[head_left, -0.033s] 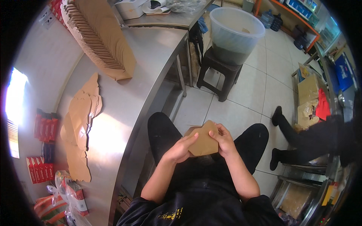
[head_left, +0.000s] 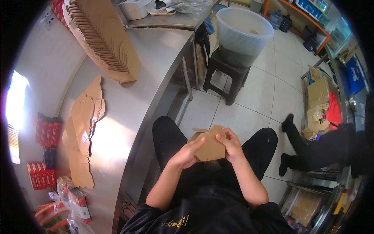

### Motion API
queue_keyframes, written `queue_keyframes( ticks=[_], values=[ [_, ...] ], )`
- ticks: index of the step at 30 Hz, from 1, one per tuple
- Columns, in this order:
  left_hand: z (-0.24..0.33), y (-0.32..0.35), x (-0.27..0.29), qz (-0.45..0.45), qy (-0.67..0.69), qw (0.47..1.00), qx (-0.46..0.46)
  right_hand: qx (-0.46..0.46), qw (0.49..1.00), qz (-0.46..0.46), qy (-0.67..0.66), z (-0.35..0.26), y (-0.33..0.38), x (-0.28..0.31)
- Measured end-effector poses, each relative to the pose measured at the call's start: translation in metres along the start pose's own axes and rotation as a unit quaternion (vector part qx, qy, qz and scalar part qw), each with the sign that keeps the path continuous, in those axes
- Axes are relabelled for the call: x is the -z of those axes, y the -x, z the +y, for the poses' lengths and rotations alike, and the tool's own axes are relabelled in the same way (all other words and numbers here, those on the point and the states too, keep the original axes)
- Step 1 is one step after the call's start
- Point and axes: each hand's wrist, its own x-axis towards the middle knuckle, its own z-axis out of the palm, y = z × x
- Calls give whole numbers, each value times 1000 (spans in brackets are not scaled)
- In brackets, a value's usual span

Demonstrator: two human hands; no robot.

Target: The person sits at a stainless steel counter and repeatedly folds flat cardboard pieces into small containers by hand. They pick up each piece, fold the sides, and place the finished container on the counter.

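Held over the lap, between the knees in black trousers: a brown cardboard box blank [head_left: 211, 147], matte kraft board, angular and partly folded, with one thin flap jutting out flat toward the steel counter. Pinched on both sides: left hand [head_left: 187, 153] closed on its near-left edge with the thumb laid on the face, right hand [head_left: 230, 145] closed on its right edge with fingers curled over the top corner

Left of the box, a long brushed steel counter [head_left: 156, 58], smooth and glaring with reflected light. On that counter, nearest the box, a loose heap of flat blanks [head_left: 82, 128] in the same brown board, scalloped at the edges. Farther along the counter, a tall leaning stack of nested blanks [head_left: 102, 37], ribbed where the edges overlap. At the counter's wall side, small red packets [head_left: 47, 132] in rows; at its near end, crinkled clear plastic bags [head_left: 72, 204]

Beyond the counter's far corner, a round translucent plastic tub [head_left: 243, 33] on a dark square stool [head_left: 228, 74], over pale glossy floor tiles. Well right of the box, another person's legs [head_left: 311, 150] in black
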Motion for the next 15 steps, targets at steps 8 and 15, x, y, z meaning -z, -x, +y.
queue_keyframes(
  ticks=[8, 15],
  values=[
    [11, -16, 0, 46, 18, 998, 33, 255, 906, 90, 326, 7, -24, 15],
    [10, -18, 1, 94, 12, 995, 14, 273, 898, 24, 344, -3, -11, 3]
  ],
)
